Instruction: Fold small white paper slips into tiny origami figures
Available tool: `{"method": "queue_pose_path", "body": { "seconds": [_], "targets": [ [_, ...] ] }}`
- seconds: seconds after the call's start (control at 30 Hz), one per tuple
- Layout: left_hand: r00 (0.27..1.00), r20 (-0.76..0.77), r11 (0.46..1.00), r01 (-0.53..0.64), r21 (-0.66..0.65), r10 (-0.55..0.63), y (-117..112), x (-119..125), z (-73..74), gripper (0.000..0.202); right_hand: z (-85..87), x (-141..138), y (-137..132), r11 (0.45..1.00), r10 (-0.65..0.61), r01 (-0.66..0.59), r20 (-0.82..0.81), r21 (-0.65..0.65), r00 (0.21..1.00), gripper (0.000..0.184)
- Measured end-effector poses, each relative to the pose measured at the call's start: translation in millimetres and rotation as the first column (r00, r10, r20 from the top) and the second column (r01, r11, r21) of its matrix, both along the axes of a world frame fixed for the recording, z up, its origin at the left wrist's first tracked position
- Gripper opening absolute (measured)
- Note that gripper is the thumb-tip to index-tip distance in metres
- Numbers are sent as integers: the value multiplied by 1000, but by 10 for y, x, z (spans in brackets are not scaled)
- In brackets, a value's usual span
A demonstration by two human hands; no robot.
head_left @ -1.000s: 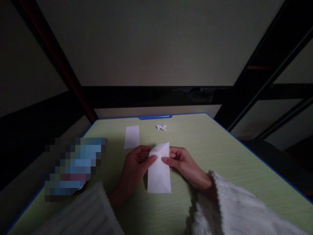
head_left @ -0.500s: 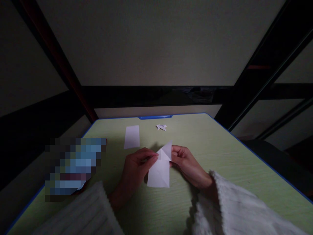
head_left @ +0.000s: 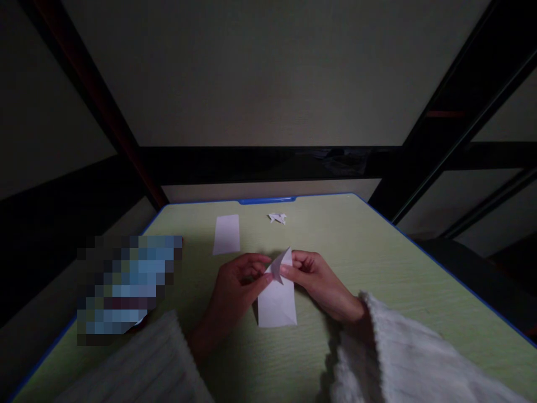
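Between my two hands is a white sheet of paper, its upper part folded into pointed flaps and its lower part flat and rectangular. My left hand pinches the paper's upper left edge between thumb and fingers. On the other side, my right hand grips the upper right, thumb on the front of a flap and fingers behind. One flap stands up to a point between the hands. The fingertips behind the paper are hidden.
A plain white paper piece lies beyond my left hand. Farther back sits a small folded paper figure. At left is a blurred-out flat object. The light green table has a blue edge; a panelled wall stands behind it.
My right thumb has moved left onto the front of the flap, which now bends inward. The sheet's lower end has shifted slightly right and toward me.
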State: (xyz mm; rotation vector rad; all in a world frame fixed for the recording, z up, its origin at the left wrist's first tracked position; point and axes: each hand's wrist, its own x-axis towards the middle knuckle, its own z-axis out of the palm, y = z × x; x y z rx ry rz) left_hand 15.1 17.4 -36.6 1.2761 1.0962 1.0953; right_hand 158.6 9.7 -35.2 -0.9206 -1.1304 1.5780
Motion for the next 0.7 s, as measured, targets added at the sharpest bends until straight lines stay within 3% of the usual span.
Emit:
{"method": "queue_pose_path", "body": {
  "seconds": [0.17, 0.4, 0.7],
  "targets": [
    [1000, -10, 1000, -21, -16, 20, -14, 29, 24, 12, 34, -5, -13, 1000, -13, 12, 88, 11, 996, 18],
    [995, 18, 993, 95, -66, -94, -13, 26, 0, 13, 26, -9, -6, 999, -22, 17, 160, 29, 987, 21],
    [987, -3, 986, 163, -29, -163, -19, -9, 1, 23, 13, -22, -6, 996, -92, 94, 154, -6, 984, 27]
  ]
}}
